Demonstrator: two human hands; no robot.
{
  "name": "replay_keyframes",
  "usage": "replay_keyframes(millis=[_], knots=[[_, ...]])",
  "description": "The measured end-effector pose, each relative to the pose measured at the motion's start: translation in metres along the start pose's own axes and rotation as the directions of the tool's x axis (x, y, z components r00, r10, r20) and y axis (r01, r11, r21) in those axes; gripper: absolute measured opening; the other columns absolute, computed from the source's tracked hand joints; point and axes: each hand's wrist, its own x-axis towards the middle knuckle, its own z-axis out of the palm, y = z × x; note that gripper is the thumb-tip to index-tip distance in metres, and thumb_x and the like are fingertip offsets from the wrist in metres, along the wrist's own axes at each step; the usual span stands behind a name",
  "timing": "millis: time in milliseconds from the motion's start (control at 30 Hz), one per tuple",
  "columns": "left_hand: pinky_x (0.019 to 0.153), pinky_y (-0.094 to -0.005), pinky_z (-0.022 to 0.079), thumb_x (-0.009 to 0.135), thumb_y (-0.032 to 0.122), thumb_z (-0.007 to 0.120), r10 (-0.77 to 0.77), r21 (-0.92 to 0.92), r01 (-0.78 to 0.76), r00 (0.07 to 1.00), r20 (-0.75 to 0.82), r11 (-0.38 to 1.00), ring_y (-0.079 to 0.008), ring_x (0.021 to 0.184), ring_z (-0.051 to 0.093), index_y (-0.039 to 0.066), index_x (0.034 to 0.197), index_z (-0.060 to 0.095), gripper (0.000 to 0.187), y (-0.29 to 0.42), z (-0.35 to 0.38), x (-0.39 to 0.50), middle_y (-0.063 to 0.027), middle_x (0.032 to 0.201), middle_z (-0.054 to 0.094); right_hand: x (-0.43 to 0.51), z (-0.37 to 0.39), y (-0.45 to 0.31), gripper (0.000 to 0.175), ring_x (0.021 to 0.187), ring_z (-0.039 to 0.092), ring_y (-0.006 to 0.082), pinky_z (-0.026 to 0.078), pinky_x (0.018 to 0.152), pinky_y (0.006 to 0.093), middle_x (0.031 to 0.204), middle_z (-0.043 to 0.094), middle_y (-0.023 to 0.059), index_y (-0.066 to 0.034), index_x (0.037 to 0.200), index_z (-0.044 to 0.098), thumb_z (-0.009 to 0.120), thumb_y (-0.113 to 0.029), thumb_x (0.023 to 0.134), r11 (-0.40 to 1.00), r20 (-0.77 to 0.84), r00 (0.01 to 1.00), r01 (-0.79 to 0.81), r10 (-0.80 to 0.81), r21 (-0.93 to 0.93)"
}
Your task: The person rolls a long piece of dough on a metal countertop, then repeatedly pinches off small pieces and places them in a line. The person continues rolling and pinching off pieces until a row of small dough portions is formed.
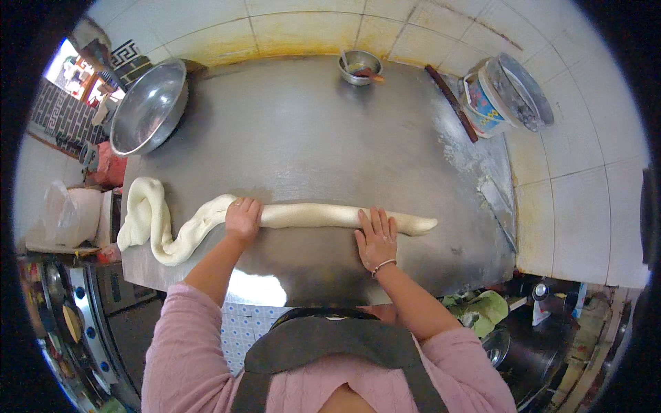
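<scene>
A long rope of pale dough [310, 215] lies across the steel work table [289, 149]. Its left part bends into an S-shaped loop, while the right part runs nearly straight to a tapered tip. My left hand [243, 221] lies over the rope where the bend meets the straight part, its fingers close together and curled over the far side. Farther right, near the tapered end, my right hand [378, 238] rests flat across the dough with fingers spread. The dough under both palms is hidden.
A large metal basin [151, 108] stands at the far left. Against the back wall is a small metal bowl [356, 80] with utensils inside. At the right are a dark wooden stick [450, 102], a plastic bucket [484, 106], a metal basin [521, 93] and scattered flour [493, 192].
</scene>
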Motion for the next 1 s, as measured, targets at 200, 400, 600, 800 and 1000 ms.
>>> replay_keyframes(millis=[200, 400, 600, 800, 1000], knots=[[0.079, -0.0452, 0.049, 0.093, 0.027, 0.055, -0.329, 0.147, 0.320, 0.944, 0.040, 0.936, -0.0317, 0.092, 0.061, 0.009, 0.092, 0.061, 0.019, -0.026, 0.047, 0.051, -0.0111, 0.092, 0.063, 0.069, 0.007, 0.027, 0.053, 0.141, 0.030, 0.0306, 0.016, 0.116, 0.0516, 0.150, 0.037, 0.0122, -0.0187, 0.142, 0.046, 0.045, -0.044, 0.096, 0.998, 0.180, 0.982, -0.057, 0.056, 0.004], [0.093, -0.0479, 0.044, 0.097, 0.034, 0.049, -0.550, 0.036, 0.549, 0.835, 0.008, 0.835, -0.0314, 0.110, 0.056, 0.008, 0.109, 0.060, 0.031, -0.049, 0.049, 0.115, -0.0120, 0.117, 0.059, 0.155, 0.010, 0.040, 0.059, 0.146, 0.019, 0.0299, 0.009, 0.118, 0.0519, 0.158, 0.026, 0.0099, -0.0200, 0.151, 0.031, 0.032, -0.050, 0.099, 0.962, 0.243, 0.932, -0.251, 0.270, -0.106], [0.111, -0.0481, 0.029, 0.098, 0.040, 0.045, -0.397, 0.143, 0.405, 0.914, -0.078, 0.903, -0.0351, 0.134, 0.040, 0.004, 0.135, 0.049, 0.051, -0.048, 0.056, 0.102, -0.0183, 0.144, 0.044, 0.123, -0.007, 0.031, 0.061, 0.146, 0.018, 0.0305, 0.006, 0.117, 0.0573, 0.158, 0.025, 0.0094, -0.0184, 0.151, 0.031, 0.034, -0.050, 0.099, 0.950, 0.209, 0.930, -0.275, 0.302, -0.149], [0.112, -0.0535, 0.024, 0.085, 0.040, 0.063, 0.024, 0.023, -0.028, 0.985, 0.171, 0.999, -0.0364, 0.134, 0.039, 0.002, 0.139, 0.042, 0.070, -0.014, -0.005, -0.010, -0.0213, 0.141, 0.046, 0.006, -0.025, 0.027, 0.061, 0.138, 0.035, 0.0309, 0.014, 0.112, 0.0637, 0.148, 0.039, 0.0086, -0.0215, 0.147, 0.039, 0.053, -0.043, 0.092, 0.995, 0.133, 0.991, -0.012, 0.025, -0.100], [0.111, -0.0508, 0.028, 0.076, 0.031, 0.073, 0.174, 0.057, -0.193, 0.955, 0.242, 0.980, -0.0327, 0.126, 0.047, 0.005, 0.132, 0.049, 0.066, -0.015, -0.029, -0.016, -0.0173, 0.132, 0.054, -0.027, -0.039, 0.087, 0.060, 0.134, 0.041, 0.0239, 0.018, 0.111, 0.0639, 0.143, 0.046, 0.0023, -0.0289, 0.144, 0.042, 0.061, -0.038, 0.088, 0.977, 0.149, 0.988, -0.005, 0.037, -0.211]])
